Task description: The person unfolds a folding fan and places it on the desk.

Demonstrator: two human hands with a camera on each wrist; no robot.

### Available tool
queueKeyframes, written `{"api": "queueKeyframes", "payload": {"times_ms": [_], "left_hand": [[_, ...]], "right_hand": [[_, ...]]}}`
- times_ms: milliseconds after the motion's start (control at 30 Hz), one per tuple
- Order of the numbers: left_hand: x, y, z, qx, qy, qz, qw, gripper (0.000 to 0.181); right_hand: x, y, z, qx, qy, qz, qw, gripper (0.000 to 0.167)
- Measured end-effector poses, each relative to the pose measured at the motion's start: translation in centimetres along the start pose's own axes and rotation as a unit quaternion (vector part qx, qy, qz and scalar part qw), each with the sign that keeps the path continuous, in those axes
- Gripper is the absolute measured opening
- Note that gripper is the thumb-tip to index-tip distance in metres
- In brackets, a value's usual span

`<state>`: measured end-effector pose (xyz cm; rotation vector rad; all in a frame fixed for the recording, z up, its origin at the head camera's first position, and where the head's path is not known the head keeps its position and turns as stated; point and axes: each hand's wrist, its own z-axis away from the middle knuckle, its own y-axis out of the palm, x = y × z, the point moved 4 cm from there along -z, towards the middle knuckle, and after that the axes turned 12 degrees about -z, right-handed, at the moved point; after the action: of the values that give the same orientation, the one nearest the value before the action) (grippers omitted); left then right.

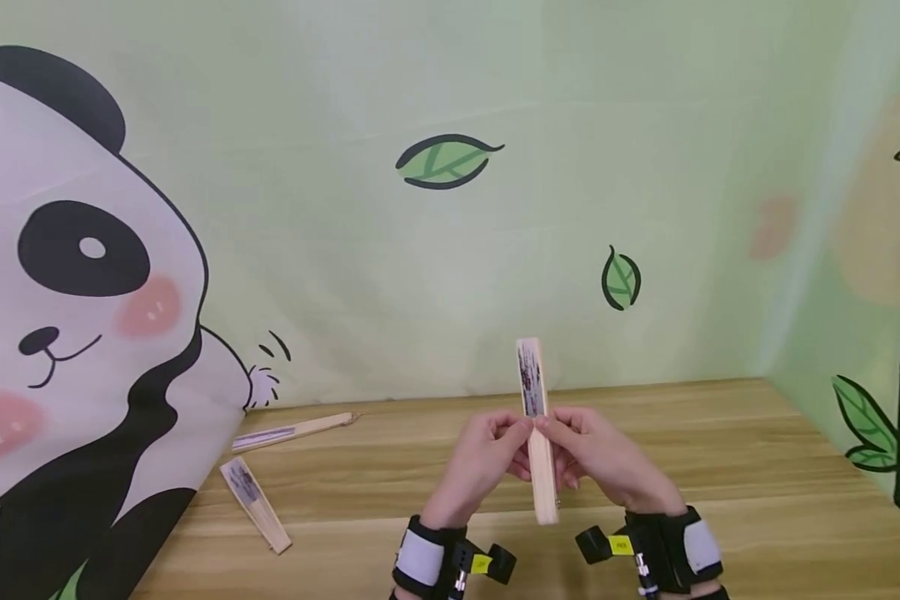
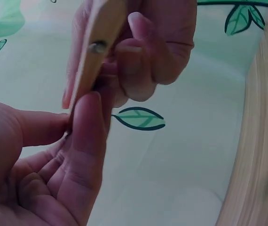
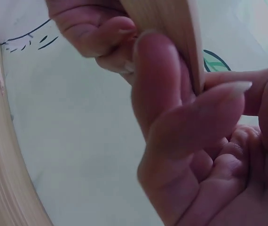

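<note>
Both hands hold one folded hand fan (image 1: 542,475) upright above the table, its wooden end down and its dark-patterned end up. My left hand (image 1: 487,454) pinches it from the left between thumb and fingers. From the other side my right hand (image 1: 600,450) pinches it the same way, both thumbs nearly meeting on the front. A metal rivet shows near the fan's end in the left wrist view, where the left fingers (image 2: 88,127) press along its edge. Two more folded fans lie on the table at the left, a nearer one (image 1: 257,505) and a farther one (image 1: 296,432).
The wooden table (image 1: 375,492) runs back to a green cloth backdrop (image 1: 330,208) printed with leaves. A large printed panda (image 1: 82,275) covers the left side, close to the two lying fans. Each wrist wears a strap with a small camera.
</note>
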<state>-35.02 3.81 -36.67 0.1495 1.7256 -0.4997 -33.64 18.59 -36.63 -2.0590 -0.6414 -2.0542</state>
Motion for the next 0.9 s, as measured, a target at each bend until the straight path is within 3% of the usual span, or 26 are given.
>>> {"api": "queueKeyframes", "payload": {"times_ms": [233,400,500,900], "left_hand": [[1.1,-0.3,0.8,-0.014,-0.007,0.032,0.9994,0.024],[0.7,-0.6,1.0,-0.045,-0.003,0.054,0.9975,0.025],[0.5,-0.6,1.2,-0.048,-0.004,0.07,0.9964,0.024],[0.5,-0.9,0.7,-0.053,-0.005,0.108,0.9928,0.027]], "right_hand": [[-0.5,1.1,-0.1,-0.005,0.002,-0.018,0.9998,0.034],[-0.1,1.5,-0.4,0.008,-0.01,-0.042,0.999,0.035],[0.0,1.7,-0.4,0.01,-0.018,-0.055,0.9983,0.036],[0.6,1.6,-0.5,-0.069,-0.024,-0.041,0.9965,0.032]]}}
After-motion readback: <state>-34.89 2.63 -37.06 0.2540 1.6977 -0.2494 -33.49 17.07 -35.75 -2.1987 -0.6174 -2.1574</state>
